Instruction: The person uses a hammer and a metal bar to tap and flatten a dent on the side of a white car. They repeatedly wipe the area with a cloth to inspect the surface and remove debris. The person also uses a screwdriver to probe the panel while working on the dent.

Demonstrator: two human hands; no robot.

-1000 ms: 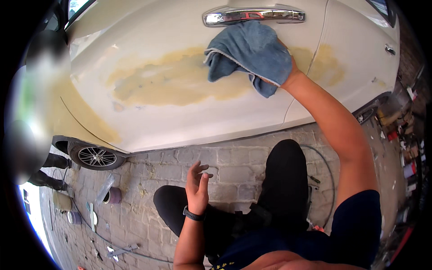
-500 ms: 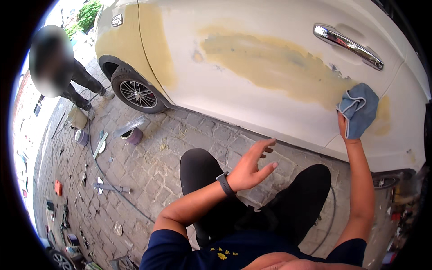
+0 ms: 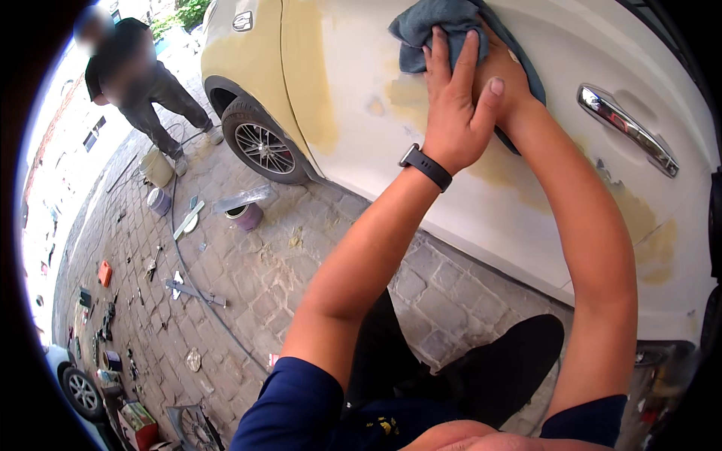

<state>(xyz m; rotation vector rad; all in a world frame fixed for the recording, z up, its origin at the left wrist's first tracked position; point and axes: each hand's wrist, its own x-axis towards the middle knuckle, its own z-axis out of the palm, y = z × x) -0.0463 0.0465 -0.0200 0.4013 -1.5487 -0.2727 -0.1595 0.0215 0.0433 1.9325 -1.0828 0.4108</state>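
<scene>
A blue-grey cloth (image 3: 432, 22) is bunched against the white car door (image 3: 376, 173), over the upper part of its yellowish filler patch (image 3: 519, 174). My right hand (image 3: 505, 75) has hold of the cloth, its fingers partly hidden behind my left hand and in the folds. My left hand (image 3: 460, 120), with a dark-banded watch on the wrist, reaches up beside it. Its fingers are stretched out, their tips at the lower part of the cloth. A chrome door handle (image 3: 628, 129) is to the right of both hands.
Another person (image 3: 143, 71) stands at the left near the front wheel (image 3: 263, 146). On the paving are an open can (image 3: 246, 218), a bucket (image 3: 156, 169), a hose (image 3: 214, 323) and scattered tools. Part of a light-blue car (image 3: 60, 368) shows at the lower left.
My right hand has carried the cloth up and left from below the handle. My left hand has risen from above my knees to the cloth. The view has shifted.
</scene>
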